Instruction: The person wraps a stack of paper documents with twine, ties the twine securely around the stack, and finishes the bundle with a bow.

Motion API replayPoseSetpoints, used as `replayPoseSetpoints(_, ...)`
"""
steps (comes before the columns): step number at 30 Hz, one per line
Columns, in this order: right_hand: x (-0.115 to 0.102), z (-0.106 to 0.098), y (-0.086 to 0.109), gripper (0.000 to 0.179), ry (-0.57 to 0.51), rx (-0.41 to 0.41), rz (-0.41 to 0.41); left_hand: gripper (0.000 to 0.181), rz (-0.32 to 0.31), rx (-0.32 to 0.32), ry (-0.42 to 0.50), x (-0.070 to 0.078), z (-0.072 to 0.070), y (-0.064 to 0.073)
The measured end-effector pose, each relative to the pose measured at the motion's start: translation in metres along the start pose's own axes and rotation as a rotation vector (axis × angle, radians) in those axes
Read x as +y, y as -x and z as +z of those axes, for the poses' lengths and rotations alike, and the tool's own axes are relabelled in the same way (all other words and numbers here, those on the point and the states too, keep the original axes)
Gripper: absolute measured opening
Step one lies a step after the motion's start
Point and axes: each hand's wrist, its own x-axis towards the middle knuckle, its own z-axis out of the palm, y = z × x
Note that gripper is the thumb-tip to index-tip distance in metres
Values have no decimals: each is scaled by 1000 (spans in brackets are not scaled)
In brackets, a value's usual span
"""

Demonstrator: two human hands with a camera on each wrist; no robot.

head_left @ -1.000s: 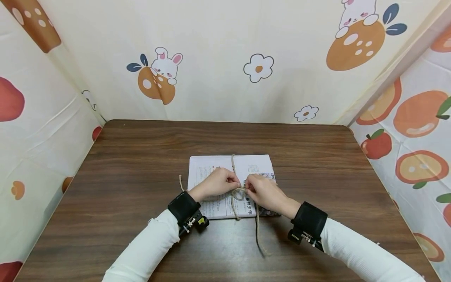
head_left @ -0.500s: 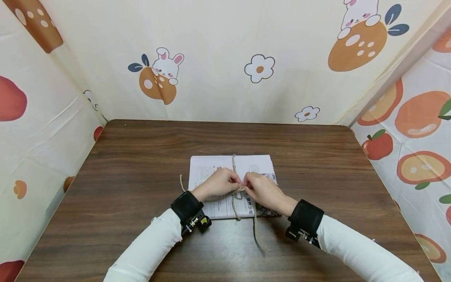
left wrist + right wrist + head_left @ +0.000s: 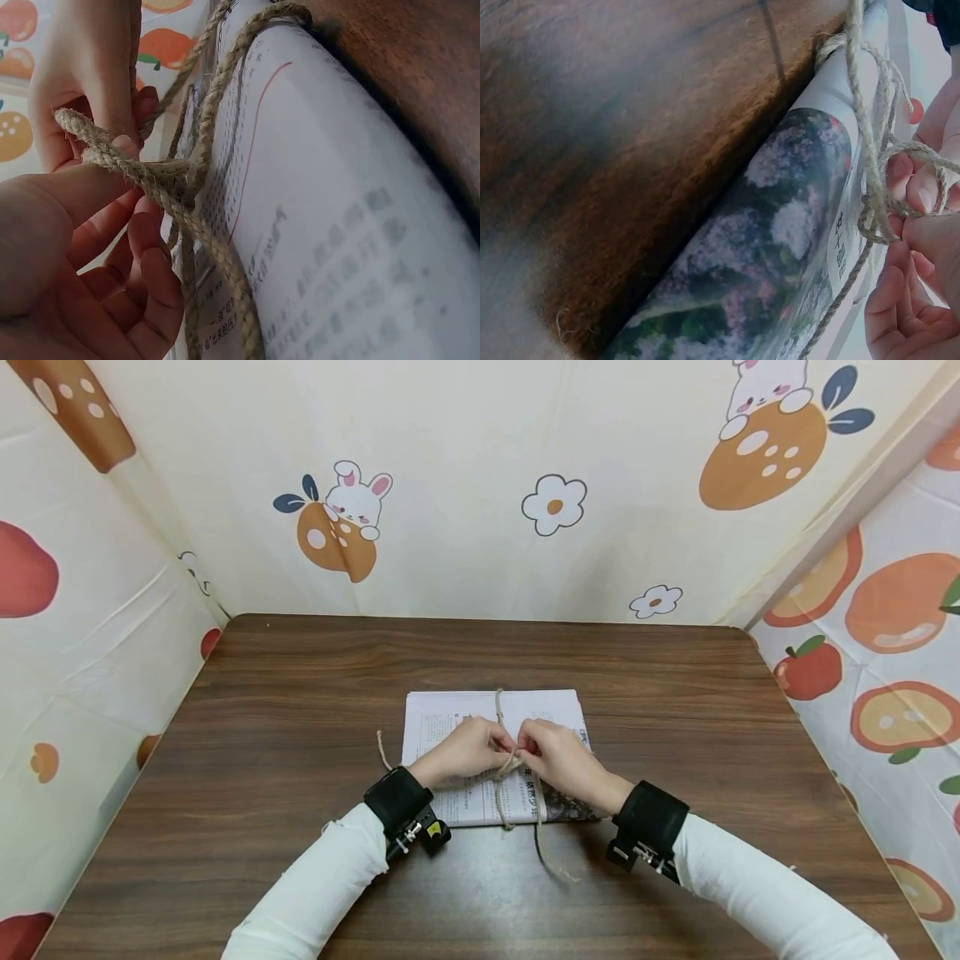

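A folded stack of newspapers (image 3: 442, 714) lies flat on the table, bound by twine (image 3: 501, 802) that runs across it and crosses near its middle. My left hand (image 3: 468, 747) is over the stack, its thumb and fingers pinching a loop of twine (image 3: 112, 157) at the crossing. Close against it, my right hand (image 3: 562, 758) pinches twine at the same spot. In the right wrist view, a loop (image 3: 919, 154) passes around the fingertips. One loose twine end (image 3: 558, 868) trails over the stack's front edge onto the table; another (image 3: 382, 750) sticks out at its left.
The brown wood-grain table (image 3: 315, 685) surrounds the stack on every side. Behind it stands a cream cloth wall (image 3: 450, 527) with rabbit and flower prints. Printed cloth also hangs along the left and right sides. Each wrist wears a black camera band (image 3: 651, 822).
My right hand has come slightly left and up, close against the left. The twine between the hands has drawn in, its front tail shifting. My left hand has barely moved.
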Motion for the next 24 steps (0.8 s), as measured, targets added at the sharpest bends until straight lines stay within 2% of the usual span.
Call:
replayPoseSetpoints(7, 0, -3, 3, 11, 3, -17, 3, 4, -12, 10, 13, 2, 0, 0)
replayPoseSetpoints(14, -4, -8, 6, 14, 10, 23, -7, 7, -26, 4, 39, 3, 0, 0)
replayPoseSetpoints(18, -7, -11, 8, 9, 21, 38, 6, 8, -30, 7, 56, 3, -1, 0)
replayPoseSetpoints(24, -8, -17, 13, 5, 2, -2, 5, 8, -40, 16, 69, 3, 0, 0)
